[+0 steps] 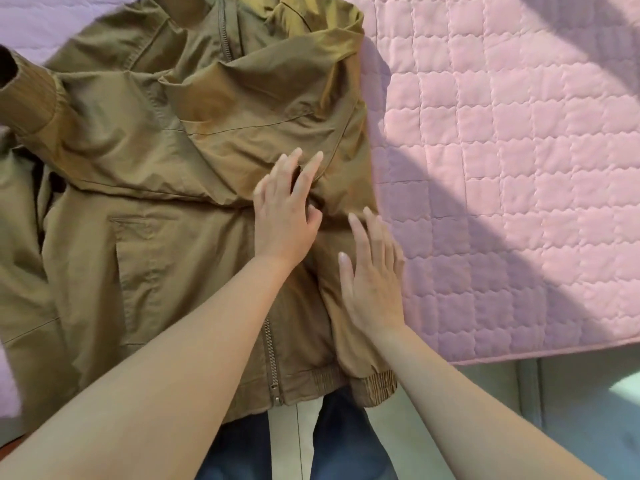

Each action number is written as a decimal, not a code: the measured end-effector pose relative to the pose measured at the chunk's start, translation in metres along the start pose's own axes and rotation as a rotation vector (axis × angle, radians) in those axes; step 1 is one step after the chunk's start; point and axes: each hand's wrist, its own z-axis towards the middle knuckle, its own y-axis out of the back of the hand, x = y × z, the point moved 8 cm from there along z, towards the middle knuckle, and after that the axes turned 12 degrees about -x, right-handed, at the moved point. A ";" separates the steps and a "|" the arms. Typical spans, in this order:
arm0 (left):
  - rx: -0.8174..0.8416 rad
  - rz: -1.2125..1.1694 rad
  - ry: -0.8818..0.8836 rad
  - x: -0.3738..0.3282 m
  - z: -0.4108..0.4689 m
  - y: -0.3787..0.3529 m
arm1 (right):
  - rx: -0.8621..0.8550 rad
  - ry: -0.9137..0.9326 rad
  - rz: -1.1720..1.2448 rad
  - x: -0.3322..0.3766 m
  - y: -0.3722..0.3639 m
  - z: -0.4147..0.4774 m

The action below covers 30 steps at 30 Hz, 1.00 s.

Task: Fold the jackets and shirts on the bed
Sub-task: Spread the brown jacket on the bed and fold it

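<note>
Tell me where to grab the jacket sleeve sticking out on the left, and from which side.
Probably pinch the ribbed cuff, coming from the outer left side with the left hand. It is the firm end of the sleeve and stands raised beside the jacket body, opening facing outward, so fingers can close over its rim and carry it across.
</note>
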 end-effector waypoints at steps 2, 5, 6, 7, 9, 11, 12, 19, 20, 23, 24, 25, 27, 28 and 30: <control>0.251 0.101 -0.059 0.021 -0.002 -0.021 | 0.017 0.012 -0.025 0.003 -0.012 0.038; 0.437 0.216 -0.003 0.074 -0.020 -0.028 | 0.180 0.214 -0.069 0.018 -0.042 0.066; 0.399 0.238 -0.009 0.087 -0.022 -0.018 | 0.244 0.309 -0.087 0.026 -0.053 0.068; 0.333 0.241 0.005 0.097 -0.023 -0.006 | 0.287 0.367 -0.110 0.026 -0.061 0.071; 0.134 0.201 0.123 0.120 -0.019 0.028 | 0.332 0.367 -0.111 0.030 -0.070 0.083; -0.088 0.124 0.323 0.146 -0.018 0.064 | 0.379 0.338 -0.086 0.042 -0.077 0.093; -0.180 0.057 0.470 0.163 -0.019 0.077 | 0.428 0.321 -0.078 0.052 -0.083 0.096; -0.433 -0.635 1.199 0.267 -0.017 0.098 | 0.641 -0.029 -0.201 0.107 -0.132 0.082; -0.416 -0.654 1.163 0.274 -0.008 0.101 | 0.654 0.010 -0.239 0.117 -0.138 0.077; -0.377 -0.687 1.129 0.293 0.023 0.109 | 0.638 0.097 -0.144 0.149 -0.147 0.072; -0.372 -0.698 1.152 0.303 0.032 0.112 | 0.634 0.099 -0.032 0.165 -0.152 0.075; -0.371 -0.696 1.164 0.307 0.039 0.115 | 0.618 0.074 0.101 0.176 -0.150 0.080; -0.404 -0.604 1.111 0.314 0.052 0.128 | 0.530 -0.033 0.372 0.200 -0.141 0.097; -0.435 -0.522 1.035 0.312 0.057 0.137 | 0.463 -0.072 0.468 0.213 -0.134 0.108; -0.486 -0.363 0.828 0.295 0.063 0.155 | 0.402 -0.148 0.610 0.242 -0.125 0.126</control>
